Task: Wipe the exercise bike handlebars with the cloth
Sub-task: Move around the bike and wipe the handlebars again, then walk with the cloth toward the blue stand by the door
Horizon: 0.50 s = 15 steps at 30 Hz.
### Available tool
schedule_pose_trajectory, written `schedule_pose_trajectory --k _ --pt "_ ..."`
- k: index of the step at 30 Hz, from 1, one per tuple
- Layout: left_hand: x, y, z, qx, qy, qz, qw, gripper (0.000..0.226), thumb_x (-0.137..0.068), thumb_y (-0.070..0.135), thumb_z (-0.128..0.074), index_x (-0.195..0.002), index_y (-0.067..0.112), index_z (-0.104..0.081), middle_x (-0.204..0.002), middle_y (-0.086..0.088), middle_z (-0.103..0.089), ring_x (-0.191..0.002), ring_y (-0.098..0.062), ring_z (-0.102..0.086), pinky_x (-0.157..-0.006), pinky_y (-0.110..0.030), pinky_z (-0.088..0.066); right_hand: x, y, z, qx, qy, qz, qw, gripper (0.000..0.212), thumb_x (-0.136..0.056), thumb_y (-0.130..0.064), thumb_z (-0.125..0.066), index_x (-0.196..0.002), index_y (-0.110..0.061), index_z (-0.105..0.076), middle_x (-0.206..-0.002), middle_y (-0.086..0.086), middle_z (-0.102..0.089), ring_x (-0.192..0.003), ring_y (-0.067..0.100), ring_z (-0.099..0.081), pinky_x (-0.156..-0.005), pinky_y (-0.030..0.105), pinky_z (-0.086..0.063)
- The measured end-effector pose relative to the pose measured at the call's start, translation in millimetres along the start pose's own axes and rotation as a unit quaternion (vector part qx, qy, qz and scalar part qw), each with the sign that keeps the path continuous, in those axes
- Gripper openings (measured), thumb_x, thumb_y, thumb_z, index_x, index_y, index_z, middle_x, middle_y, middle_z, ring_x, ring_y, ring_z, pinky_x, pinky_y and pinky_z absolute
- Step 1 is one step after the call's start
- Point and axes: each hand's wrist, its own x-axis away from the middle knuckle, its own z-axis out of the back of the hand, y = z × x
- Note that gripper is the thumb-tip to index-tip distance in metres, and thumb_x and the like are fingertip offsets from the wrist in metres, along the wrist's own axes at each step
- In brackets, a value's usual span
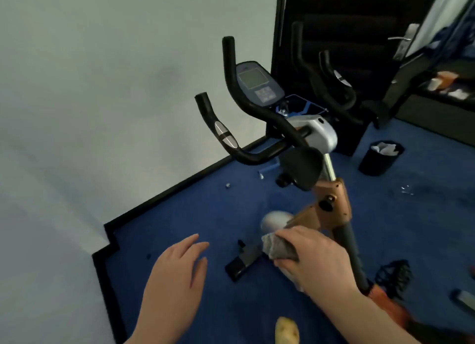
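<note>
Gripping a bunched grey cloth (279,248) in closed fingers, the right hand (312,258) sits at lower right of the frame, low beside the bike's copper-coloured frame (327,207). The left hand (177,269) hovers open and empty at lower centre, fingers spread over the blue carpet (200,210). The black handlebars (246,112) rise at centre frame, well above both hands and apart from the cloth.

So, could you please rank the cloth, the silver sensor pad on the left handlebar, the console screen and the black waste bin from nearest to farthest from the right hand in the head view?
From the right hand:
1. Cloth, bunched in its grip.
2. Silver sensor pad, up and left on the near handlebar.
3. Console screen, higher, behind the handlebars.

The black waste bin, on the carpet to the right, is too close to call against the sensor pad.
</note>
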Motion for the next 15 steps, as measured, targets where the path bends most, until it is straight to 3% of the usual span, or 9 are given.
schedule_pose_trajectory --k 8,15 --pt "62 66 -38 0.031 -0.112 -0.156 0.981 0.033 -0.095 0.033 -0.045 -0.125 0.032 -0.057 -0.140 0.014 -0.046 -0.127 -0.007 -0.041 -0.106 -0.024 -0.029 164 47 16 0.001 0.030 -0.210 0.977 0.045 -0.069 -0.036 -0.079 -0.110 -0.037 -0.062 -0.113 -0.018 -0.057 -0.107 0.010 -0.052 -0.083 0.024 -0.046" --pt "110 172 -69 0.023 -0.123 -0.297 0.947 0.031 -0.092 0.028 -0.050 -0.120 0.024 -0.062 -0.131 0.008 -0.057 -0.120 -0.013 -0.051 -0.099 -0.029 -0.038 294 99 44 -0.004 0.091 -0.333 0.938 0.042 -0.068 -0.031 -0.080 -0.107 -0.035 -0.064 -0.107 -0.017 -0.059 -0.102 0.012 -0.053 -0.076 0.028 -0.047"
